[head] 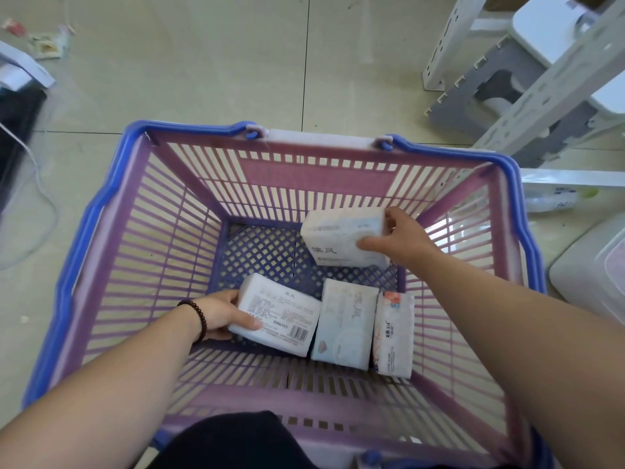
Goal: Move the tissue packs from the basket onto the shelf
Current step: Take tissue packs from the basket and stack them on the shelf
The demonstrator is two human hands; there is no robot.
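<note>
So your left hand (221, 313) grips the barcode pack (277, 314), right hand (402, 236) grips the far pack (341, 236), both inside the basket (101, 238).

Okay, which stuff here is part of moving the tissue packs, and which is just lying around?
Part of the job:
purple slatted plastic basket with blue rim
four white tissue packs, e.g. barcode pack held by left hand, far pack held by right hand
white metal shelf frame

Lying about:
grey folding stool
white cable
floor wrappers

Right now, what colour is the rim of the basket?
Blue, running around a purple slatted basket; the head view shows it best.
</note>
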